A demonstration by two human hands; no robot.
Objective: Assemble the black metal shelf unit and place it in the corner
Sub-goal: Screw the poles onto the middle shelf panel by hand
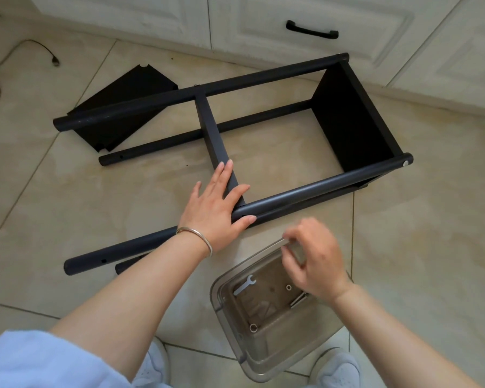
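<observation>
The black metal shelf frame (305,191) lies on its side on the tiled floor, with four round posts, one shelf panel (353,121) fixed at the right end and a middle shelf panel (216,141) seen edge-on. My left hand (216,203) rests flat on the near end of that middle panel and on the near post, fingers straight. My right hand (314,259) hovers over the clear plastic container (221,289), fingers curled together as if pinching something small; motion blur hides what it is. A loose black shelf panel (129,93) lies beyond the far post.
The container holds a small flat wrench (245,284), washers (288,287) and bolts. White cabinet doors with a black handle (311,30) run along the back. A cable (0,65) trails at the far left. My shoes (339,368) stand beside the container.
</observation>
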